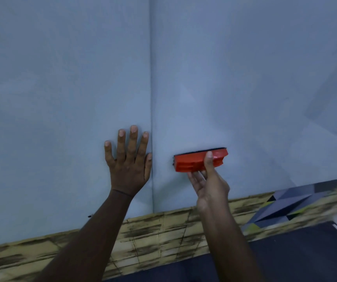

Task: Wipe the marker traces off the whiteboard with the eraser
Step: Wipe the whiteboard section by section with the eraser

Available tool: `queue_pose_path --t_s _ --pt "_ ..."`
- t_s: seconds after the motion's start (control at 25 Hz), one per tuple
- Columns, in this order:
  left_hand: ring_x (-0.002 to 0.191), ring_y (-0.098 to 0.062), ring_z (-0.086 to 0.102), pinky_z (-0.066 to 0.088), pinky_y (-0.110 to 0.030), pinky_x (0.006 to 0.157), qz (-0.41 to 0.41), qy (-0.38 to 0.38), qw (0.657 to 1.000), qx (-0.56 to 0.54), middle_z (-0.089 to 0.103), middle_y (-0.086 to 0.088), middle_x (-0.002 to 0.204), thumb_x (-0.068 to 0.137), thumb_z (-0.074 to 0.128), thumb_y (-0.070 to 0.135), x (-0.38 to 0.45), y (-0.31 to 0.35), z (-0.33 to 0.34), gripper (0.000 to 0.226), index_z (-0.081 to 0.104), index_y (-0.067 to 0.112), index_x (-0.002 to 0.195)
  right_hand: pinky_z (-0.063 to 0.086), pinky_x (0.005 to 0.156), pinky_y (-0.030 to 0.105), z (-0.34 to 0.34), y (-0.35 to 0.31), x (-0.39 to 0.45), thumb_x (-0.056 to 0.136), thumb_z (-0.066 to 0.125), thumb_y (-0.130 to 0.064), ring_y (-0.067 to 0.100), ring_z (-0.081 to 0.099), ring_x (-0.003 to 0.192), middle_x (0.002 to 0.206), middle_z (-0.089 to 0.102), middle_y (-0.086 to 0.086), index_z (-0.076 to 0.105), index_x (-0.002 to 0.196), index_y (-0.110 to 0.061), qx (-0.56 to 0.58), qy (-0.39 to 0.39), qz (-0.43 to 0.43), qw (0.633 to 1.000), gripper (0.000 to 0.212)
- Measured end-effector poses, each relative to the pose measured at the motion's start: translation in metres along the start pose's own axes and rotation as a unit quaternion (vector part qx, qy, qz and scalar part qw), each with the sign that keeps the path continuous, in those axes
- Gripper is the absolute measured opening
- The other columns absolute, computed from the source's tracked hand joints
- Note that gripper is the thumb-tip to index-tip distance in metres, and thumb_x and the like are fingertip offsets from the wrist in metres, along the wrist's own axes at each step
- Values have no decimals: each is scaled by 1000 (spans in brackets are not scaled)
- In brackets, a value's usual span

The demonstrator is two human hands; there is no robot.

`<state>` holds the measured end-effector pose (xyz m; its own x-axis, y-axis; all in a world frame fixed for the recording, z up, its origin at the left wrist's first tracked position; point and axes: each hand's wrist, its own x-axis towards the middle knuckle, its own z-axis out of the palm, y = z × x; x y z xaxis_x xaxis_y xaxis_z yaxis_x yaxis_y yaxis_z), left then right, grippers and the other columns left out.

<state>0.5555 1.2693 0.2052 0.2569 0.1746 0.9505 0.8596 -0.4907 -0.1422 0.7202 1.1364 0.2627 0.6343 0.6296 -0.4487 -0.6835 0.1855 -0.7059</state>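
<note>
The whiteboard (234, 78) fills most of the view as pale grey-blue panels joined by a vertical seam. My left hand (129, 165) lies flat on the left panel, fingers straight and spread, just left of the seam. My right hand (208, 184) grips an orange eraser (190, 162) from below, thumb over its front. The eraser's dark felt side is pressed against the right panel low down. A small dark mark shows at the eraser's left end. No other marker traces are visible on the board.
Below the board runs a band of tan, wood-patterned wall (163, 237). A dark surface (305, 251) lies at the bottom right, with a grey and yellow geometric pattern (285, 206) above it.
</note>
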Motion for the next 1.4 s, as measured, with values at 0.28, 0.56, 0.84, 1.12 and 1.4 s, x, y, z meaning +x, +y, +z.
queue_pose_path --t_s 0.28,0.56,0.84,1.12,1.4 --pt "166 -32 0 -4 -58 132 -8 -4 1000 -5 2 -10 179 111 37 33 -18 5 5 66 16 14 171 63 86 46 -32 66 26 91 75 -28 35 74 101 109 74 23 64 110 1 -4 27 93 995 37" --pt "166 -33 -2 -5 -60 131 -2 -21 1000 -4 1 -10 179 112 37 33 -37 10 10 67 13 14 171 62 75 44 -88 149 75 96 70 -20 35 66 102 120 67 26 53 137 7 -16 67 184 981 52" --pt "166 -32 -2 -4 -59 132 12 -39 999 -9 0 -10 180 113 38 29 -48 9 8 65 13 12 171 55 99 55 -56 102 55 94 71 -20 35 68 104 112 70 24 56 133 4 31 -43 187 981 48" --pt "166 -29 1 -2 -58 132 27 -59 998 -9 4 -7 180 112 43 30 -64 4 2 66 16 15 171 65 81 42 1 -3 8 77 85 -36 31 76 97 104 74 21 65 109 2 13 -60 16 998 54" --pt "166 -31 7 6 -64 130 33 -98 994 -15 10 -8 179 109 52 28 -78 8 -11 68 24 12 169 66 71 40 -35 65 24 85 83 -33 30 77 89 102 76 21 69 98 0 -40 25 33 998 38"
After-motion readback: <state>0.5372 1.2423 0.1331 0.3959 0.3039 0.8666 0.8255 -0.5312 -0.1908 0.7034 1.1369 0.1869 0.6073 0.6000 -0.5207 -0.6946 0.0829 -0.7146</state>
